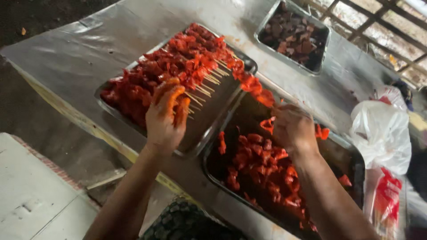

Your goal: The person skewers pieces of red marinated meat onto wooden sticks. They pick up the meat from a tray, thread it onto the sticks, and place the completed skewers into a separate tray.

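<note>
Your big shiny metal tray (213, 120) holds rows of red meat sticks (178, 66). Beside it, the deep metal pan (351, 155) holds loose red meat chunks (262, 169). Your left hand (165, 116) pinches a stick. Your right hand (293, 129) grips a meat strip (267, 125) over the pan. Sauce makes fingers slippery, so meat might drop.

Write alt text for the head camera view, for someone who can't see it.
Two sauce-stained hands thread red marinated meat onto a skewer: the right hand over a tray of loose meat pieces, the left hand over a tray of finished skewers.
</note>
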